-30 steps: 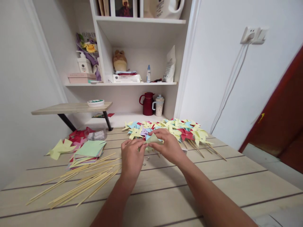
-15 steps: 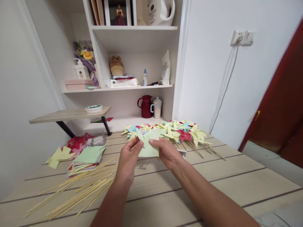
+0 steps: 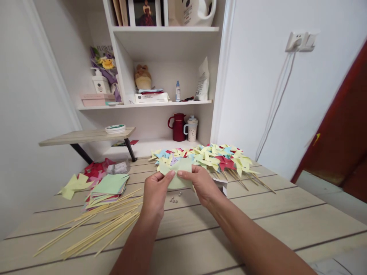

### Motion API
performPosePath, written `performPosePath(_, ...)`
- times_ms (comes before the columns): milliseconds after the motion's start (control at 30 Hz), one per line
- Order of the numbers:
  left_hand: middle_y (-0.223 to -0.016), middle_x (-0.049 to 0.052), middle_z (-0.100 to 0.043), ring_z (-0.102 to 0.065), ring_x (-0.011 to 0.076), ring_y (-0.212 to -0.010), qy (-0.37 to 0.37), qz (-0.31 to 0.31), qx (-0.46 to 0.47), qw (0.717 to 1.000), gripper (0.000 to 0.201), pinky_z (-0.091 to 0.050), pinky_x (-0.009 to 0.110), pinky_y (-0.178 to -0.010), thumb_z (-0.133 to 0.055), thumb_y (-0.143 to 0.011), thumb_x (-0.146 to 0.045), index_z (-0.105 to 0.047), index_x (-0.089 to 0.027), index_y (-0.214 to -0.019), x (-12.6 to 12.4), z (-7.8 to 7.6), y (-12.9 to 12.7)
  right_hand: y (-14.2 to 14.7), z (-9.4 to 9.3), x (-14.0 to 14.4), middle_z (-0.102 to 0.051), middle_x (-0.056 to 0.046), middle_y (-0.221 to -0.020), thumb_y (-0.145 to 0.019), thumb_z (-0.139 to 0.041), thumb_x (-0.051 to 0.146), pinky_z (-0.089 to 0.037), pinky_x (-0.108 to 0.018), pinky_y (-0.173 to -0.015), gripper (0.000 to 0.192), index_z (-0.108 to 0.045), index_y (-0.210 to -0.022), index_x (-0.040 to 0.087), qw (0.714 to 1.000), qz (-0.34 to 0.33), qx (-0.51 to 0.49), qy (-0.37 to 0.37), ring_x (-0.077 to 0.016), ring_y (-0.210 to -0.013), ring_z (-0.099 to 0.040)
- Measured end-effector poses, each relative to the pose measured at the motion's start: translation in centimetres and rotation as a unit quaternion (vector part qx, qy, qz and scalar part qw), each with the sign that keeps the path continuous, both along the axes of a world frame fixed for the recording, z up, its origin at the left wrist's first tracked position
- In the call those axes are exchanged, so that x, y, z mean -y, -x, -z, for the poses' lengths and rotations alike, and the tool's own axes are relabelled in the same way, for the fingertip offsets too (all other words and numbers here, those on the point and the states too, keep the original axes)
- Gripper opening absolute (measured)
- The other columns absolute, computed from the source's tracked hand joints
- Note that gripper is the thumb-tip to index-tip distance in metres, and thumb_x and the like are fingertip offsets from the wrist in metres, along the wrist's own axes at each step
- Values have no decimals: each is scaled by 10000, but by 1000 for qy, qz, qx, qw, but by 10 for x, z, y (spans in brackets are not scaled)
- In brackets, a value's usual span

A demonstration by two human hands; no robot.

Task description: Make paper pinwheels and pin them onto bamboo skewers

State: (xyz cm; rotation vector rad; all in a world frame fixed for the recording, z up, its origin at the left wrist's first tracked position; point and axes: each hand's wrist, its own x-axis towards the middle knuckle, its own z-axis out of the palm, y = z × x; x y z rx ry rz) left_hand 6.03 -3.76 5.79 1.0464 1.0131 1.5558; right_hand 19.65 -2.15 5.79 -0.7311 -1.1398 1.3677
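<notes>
Above the middle of the table, a pale green sheet of paper (image 3: pixel 181 182) is held between my two hands. My left hand (image 3: pixel 156 189) pinches its left side, thumb on top. My right hand (image 3: pixel 202 183) grips the right side, its thumb almost meeting the left one near the paper's middle. The sheet looks cut or folded at its upper edge. Just below it lie several small silvery beads (image 3: pixel 173 199). Behind the hands sits a pile of paper pinwheels (image 3: pixel 225 162) in yellow, red and blue, some on sticks.
Thin wooden sticks (image 3: pixel 106 233) lie spread at the left. Behind them are a stack of coloured paper squares (image 3: pixel 111 184) and a yellow-green cut paper (image 3: pixel 73 186). A small raised shelf (image 3: pixel 83 136) stands at the back left. A white box (image 3: pixel 221 186) is partly hidden behind my right hand.
Both thumbs have come closer together at the middle of the green paper, and its upper edge has changed shape. The view has shifted slightly.
</notes>
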Motion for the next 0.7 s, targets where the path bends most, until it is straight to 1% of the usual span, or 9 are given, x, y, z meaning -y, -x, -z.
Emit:
performPosePath(67,-833,96,-777,-695,187,-701,21,2,14,1000,325,-539,305,-706,-862,-626,-349,-763,-115,-828,-1,1,2,-1,1,-1,-763,-67,-879,-683,-796,339,-531,-389,-822,280,-714,-900,182,999,14,19,-22,-236,-830,-699)
performPosePath(100,-812,97,-775,-699,193,-696,36,8,28,999,326,-544,310,-702,-864,-621,-345,-761,-113,-827,-2,1,3,-2,2,-2,-752,-63,-900,-697,-781,341,-534,-389,-815,298,-690,-938,192,998,35,31,-39,-231,-836,-693)
performPosePath(167,-786,103,-770,-713,212,-716,60,29,57,996,339,-553,323,-719,-867,-617,-329,-760,-107,-849,-4,3,6,-6,1,-4,-719,-56,-966,-709,-766,327,-534,-392,-832,367,-635,-1035,218,989,101,63,-92,-217,-868,-673)
performPosePath(233,-796,115,-771,-722,227,-752,71,48,79,993,362,-557,330,-743,-869,-615,-312,-758,-98,-885,-6,5,8,-13,-2,-6,-668,-58,-1085,-716,-762,290,-514,-404,-902,460,-585,-1139,253,965,168,110,-168,-210,-949,-646)
performPosePath(300,-827,127,-772,-723,230,-766,74,65,88,991,378,-556,327,-748,-869,-617,-304,-756,-90,-907,-7,6,10,-18,-5,-5,-603,-59,-1221,-752,-736,267,-486,-426,-963,482,-555,-1199,295,937,194,170,-235,-216,-1049,-615)
performPosePath(400,-849,121,-772,-718,218,-751,82,90,100,987,381,-556,310,-724,-871,-618,-288,-753,-100,-928,-8,7,11,-24,-10,-2,-505,-54,-1342,-777,-727,275,-441,-458,-1037,416,-602,-1170,332,896,175,275,-302,-253,-1241,-514)
performPosePath(500,-854,101,-770,-704,200,-730,82,108,117,984,356,-551,282,-677,-873,-619,-270,-751,-120,-918,-10,7,14,-25,-10,-1,-453,-51,-1377,-803,-707,280,-418,-477,-1071,300,-668,-1094,339,869,152,345,-322,-276,-1363,-399)
performPosePath(600,-846,100,-764,-689,186,-704,81,112,129,982,328,-548,267,-636,-868,-634,-260,-748,-115,-902,-12,6,18,-26,-8,-3,-431,-50,-1393,-836,-677,271,-428,-469,-1075,248,-694,-1073,344,865,138,352,-329,-266,-1360,-411)
performPosePath(700,-840,109,-759,-682,181,-688,86,113,138,980,325,-547,269,-626,-863,-644,-248,-741,-97,-905,-13,5,21,-28,-8,-5,-378,-42,-1462,-830,-709,286,-420,-477,-1095,237,-722,-1060,344,868,117,348,-335,-274,-1347,-430)
